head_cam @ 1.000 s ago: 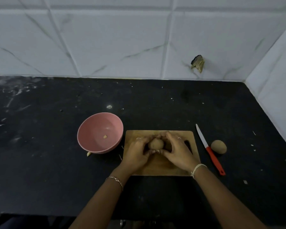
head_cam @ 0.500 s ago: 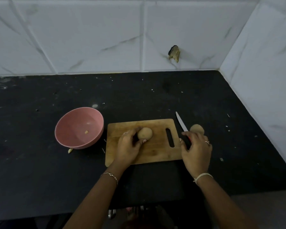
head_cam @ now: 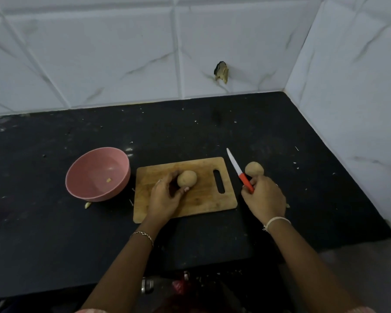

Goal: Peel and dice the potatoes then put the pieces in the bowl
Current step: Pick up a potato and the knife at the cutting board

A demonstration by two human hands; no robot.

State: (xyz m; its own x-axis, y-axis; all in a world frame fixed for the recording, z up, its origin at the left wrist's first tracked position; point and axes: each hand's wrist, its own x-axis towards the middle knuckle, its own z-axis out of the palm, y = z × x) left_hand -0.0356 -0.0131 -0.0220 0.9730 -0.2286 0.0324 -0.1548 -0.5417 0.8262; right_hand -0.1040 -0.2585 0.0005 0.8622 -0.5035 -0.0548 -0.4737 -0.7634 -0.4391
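So, going left to right: the pink bowl sits on the black tabletop, left of everything else. It's got one tiny pale potato bit in the bottom. Another little scrap lies on the tabletop right at the bowl's near edge.

Just beside the bowl is the wooden cutting board, handle slot on its right end. The left hand rests on the board with fingers and thumb curled around a round potato, skin on, sitting about mid-board.

Off the board's right edge is the knife, with a white blade and a red handle. The right hand is grasping the handle's near end, and the blade points away toward the back wall, tilted a bit left. I can't tell whether the blade is lifted or lying flat on the tabletop.

The second potato, also unpeeled, is on the tabletop right of the blade, just past the right hand's fingers. It's close enough that I can't tell whether they touch.

Behind it all there's a white marbled tile wall with a chipped hole in it.
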